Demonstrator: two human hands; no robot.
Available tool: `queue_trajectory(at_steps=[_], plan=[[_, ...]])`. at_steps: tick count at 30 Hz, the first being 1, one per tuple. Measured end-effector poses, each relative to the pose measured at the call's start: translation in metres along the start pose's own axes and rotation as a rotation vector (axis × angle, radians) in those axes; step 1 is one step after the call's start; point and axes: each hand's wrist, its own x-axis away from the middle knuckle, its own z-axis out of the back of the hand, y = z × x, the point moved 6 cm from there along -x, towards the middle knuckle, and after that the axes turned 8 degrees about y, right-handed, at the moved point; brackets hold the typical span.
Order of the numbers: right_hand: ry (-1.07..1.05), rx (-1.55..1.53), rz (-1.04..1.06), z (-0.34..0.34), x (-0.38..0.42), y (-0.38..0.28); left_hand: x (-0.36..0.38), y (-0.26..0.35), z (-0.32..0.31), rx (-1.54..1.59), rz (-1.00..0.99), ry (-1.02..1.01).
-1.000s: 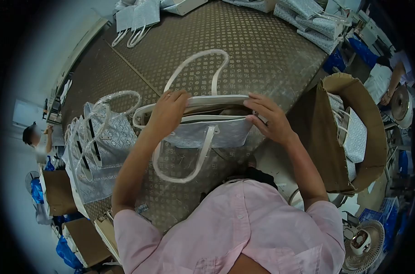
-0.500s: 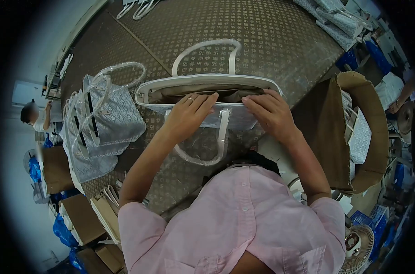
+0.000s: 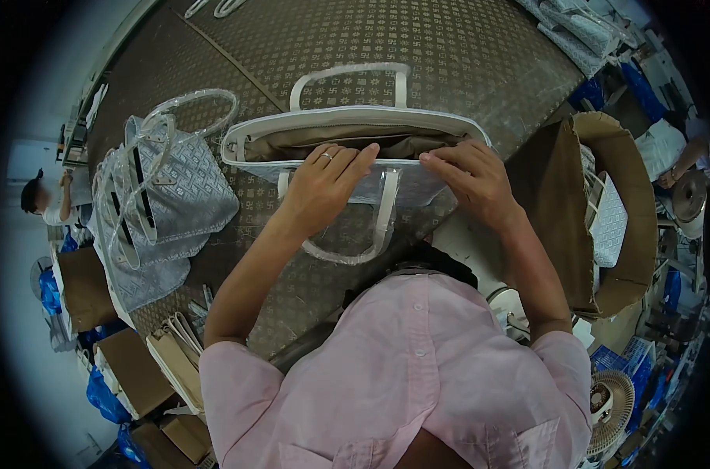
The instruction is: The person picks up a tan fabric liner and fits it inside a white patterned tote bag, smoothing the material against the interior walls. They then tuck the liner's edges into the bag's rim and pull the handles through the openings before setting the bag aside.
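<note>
A white and silver patterned handbag (image 3: 429, 186) stands on the table with its top open toward me, showing a beige lining (image 3: 308, 141). Its far handle (image 3: 402, 90) stands up in clear plastic wrap, and the wrapped near handle (image 3: 388, 207) hangs down on my side. My left hand (image 3: 323, 187) grips the near rim left of the middle, a ring on one finger. On the same rim, farther right, my right hand (image 3: 480, 184) has its fingers closed over the edge. Some fingertips are hidden at the rim.
Several similar handbags (image 3: 187, 184) stand at the left on the brown patterned table (image 3: 448, 62). A cardboard box (image 3: 558, 211) holding bags is at the right, with a fan (image 3: 609, 406) below it. Other people (image 3: 54, 203) are at the far left and far right.
My view has shifted slightly, so the handbag sits a little higher in it. Both hands stay on the near rim; the right hand's fingers are bent somewhat more.
</note>
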Motion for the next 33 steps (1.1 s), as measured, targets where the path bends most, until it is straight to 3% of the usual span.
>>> queue_trajectory(at_steps=[8,15,27,29,33], plan=[[-0.045,0.005,0.027,0.0,0.002,-0.002,-0.005,-0.005,0.0,0.186,-0.018,-0.085],[-0.041,0.011,0.022,-0.003,0.005,0.002,-0.001,-0.006,-0.004,0.153,-0.102,-0.005],[-0.044,0.029,-0.13,0.012,0.012,0.016,-0.018,-0.002,-0.001,0.291,0.116,-0.087],[-0.027,0.005,-0.101,0.011,0.013,0.016,-0.025,0.005,-0.014,0.337,0.209,-0.218],[-0.043,-0.011,-0.124,0.011,0.016,0.017,-0.043,0.023,-0.034,0.38,0.195,-0.362]])
